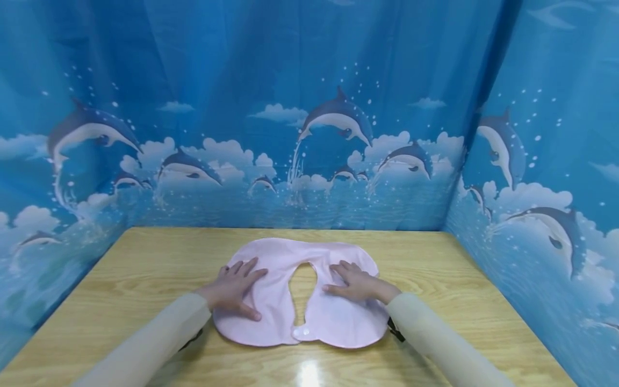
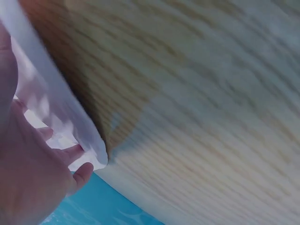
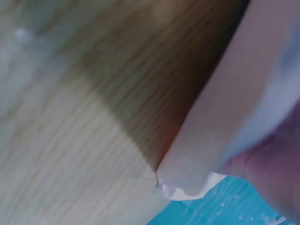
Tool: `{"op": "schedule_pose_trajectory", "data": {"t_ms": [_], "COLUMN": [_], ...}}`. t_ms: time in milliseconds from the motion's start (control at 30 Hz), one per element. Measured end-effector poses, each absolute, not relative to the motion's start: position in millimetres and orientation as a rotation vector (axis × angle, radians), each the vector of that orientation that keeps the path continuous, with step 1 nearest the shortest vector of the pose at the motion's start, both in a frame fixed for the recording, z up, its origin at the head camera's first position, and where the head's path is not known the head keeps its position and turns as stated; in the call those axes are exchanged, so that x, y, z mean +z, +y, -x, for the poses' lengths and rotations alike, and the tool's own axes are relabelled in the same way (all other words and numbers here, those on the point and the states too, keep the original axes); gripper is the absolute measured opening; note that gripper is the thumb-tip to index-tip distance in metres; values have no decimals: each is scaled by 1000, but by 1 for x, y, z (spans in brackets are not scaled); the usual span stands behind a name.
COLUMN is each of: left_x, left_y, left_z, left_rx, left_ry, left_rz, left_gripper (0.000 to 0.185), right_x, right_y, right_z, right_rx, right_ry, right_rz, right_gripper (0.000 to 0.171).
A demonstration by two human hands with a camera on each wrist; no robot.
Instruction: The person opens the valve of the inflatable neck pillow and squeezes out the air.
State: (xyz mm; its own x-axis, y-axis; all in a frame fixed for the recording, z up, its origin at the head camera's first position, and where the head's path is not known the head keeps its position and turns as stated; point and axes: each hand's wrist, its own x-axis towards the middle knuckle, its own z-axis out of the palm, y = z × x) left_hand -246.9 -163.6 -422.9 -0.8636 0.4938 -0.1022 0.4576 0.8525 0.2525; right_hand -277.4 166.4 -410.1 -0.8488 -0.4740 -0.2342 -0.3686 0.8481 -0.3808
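Observation:
A pale pink baby bib [image 1: 271, 317] lies spread on the wooden table, its keyhole-shaped neck opening in the middle. At the near edge the two ends of the opening overlap at a white snap fastener [image 1: 302, 332]. My left hand [image 1: 234, 290] rests on the left half with fingers spread. On the right half lies my right hand [image 1: 355, 282], its fingers extended over the fabric. The left wrist view has the bib's side edge [image 2: 70, 108] beside the left hand [image 2: 35, 173]. In the right wrist view the bib's rounded edge [image 3: 211, 122] partly hides the right hand [image 3: 269, 173].
The light wood-grain table [image 1: 159, 263] extends around the bib on all sides. Blue curtains [image 1: 251, 188] printed with dolphins and clouds hang along its back, left and right sides. Light-coloured sleeves [image 1: 159, 333] cover both forearms.

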Motion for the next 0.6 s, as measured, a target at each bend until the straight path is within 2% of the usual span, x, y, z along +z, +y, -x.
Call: {"op": "schedule_pose_trajectory", "data": {"t_ms": [333,600], "left_x": [-424,-421], "left_y": [-162,-158], "left_z": [244,232], "left_rx": [323,378], "left_ry": [2865,2863], "left_rz": [-676,-626], "left_gripper": [106,105], "right_x": [-415,-417], "right_y": [173,174], "right_z": [284,263], "right_rx": [-484,-490], "right_ry": [2721,2777], "right_rz": [634,854], "right_gripper": [79,85]}}
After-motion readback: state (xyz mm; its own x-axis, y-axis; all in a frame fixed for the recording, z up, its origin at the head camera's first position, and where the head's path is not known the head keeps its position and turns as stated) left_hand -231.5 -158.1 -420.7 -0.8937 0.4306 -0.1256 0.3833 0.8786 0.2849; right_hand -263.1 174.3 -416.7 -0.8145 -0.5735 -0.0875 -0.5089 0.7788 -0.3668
